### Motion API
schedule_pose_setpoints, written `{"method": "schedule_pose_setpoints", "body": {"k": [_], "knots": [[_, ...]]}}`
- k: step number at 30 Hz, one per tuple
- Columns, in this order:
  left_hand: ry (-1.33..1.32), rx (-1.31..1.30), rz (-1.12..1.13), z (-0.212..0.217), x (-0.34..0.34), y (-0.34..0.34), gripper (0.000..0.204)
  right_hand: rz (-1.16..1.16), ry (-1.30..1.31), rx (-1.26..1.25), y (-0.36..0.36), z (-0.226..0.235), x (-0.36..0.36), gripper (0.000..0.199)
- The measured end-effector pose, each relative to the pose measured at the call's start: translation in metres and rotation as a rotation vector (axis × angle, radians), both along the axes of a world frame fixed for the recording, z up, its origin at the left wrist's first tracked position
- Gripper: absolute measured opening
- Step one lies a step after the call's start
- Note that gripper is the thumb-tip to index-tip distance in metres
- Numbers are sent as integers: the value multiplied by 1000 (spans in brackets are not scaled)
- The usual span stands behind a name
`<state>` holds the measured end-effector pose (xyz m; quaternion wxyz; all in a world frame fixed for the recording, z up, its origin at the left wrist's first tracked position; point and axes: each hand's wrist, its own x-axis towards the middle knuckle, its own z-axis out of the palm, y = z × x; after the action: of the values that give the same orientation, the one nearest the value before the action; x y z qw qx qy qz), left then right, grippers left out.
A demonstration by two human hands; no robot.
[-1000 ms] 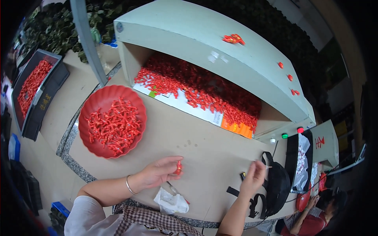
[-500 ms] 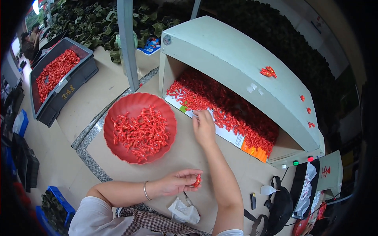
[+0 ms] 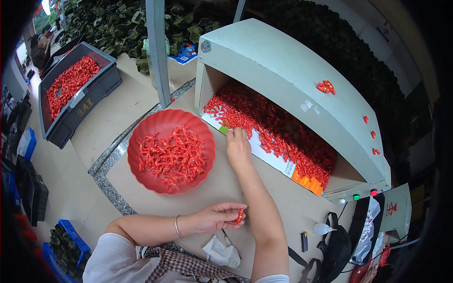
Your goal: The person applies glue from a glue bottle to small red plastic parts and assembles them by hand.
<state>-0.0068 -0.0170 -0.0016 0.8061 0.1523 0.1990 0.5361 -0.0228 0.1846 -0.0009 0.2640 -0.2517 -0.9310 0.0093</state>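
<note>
My left hand [image 3: 218, 218] is closed with a small shiny red plastic piece [image 3: 239, 216] pinched between thumb and fingers, just above the table. My right hand [image 3: 239, 147] reaches forward to the near edge of a heap of small red pieces [image 3: 278, 147]. Its fingers are bent together at the heap; their tips are hidden, so what they hold does not show. The heap lies on printed sheets [image 3: 257, 147] inside an open-fronted, pale grey-green box [image 3: 283, 70]. Left of my right hand stands a red scalloped bowl [image 3: 137, 165] with branching red pieces [image 3: 172, 158] in it.
A grey crate [image 3: 78, 111] of red pieces stands at the far left. A metal post [image 3: 158, 52] rises behind the bowl. White tissue [image 3: 221, 252], a dark lighter [image 3: 304, 241] and a black bag [image 3: 334, 250] lie near me. Several red pieces rest on the box's top.
My right hand has shifted a little left along the heap's front edge, its fingers now at the pieces. My left hand still holds its red piece. The whole view has shifted slightly.
</note>
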Motion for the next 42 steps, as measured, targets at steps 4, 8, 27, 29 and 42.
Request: {"method": "schedule_pose_setpoints", "body": {"k": [4,8,27,29,42], "knots": [[-13,-22,38,-1,2,0,36,26,128,-148,-4,6,30,10],[-26,-29,55,-5,1,-1,36,2,445,-604,-28,33,93,7],[490,121,74,5,13,0,30,71,814,-1507,-155,30,212,8],[478,141,58,6,13,0,29,68,806,-1479,-155,29,211,8],[603,276,111,9,6,1,26,70,724,-1331,-155,26,208,8]]}}
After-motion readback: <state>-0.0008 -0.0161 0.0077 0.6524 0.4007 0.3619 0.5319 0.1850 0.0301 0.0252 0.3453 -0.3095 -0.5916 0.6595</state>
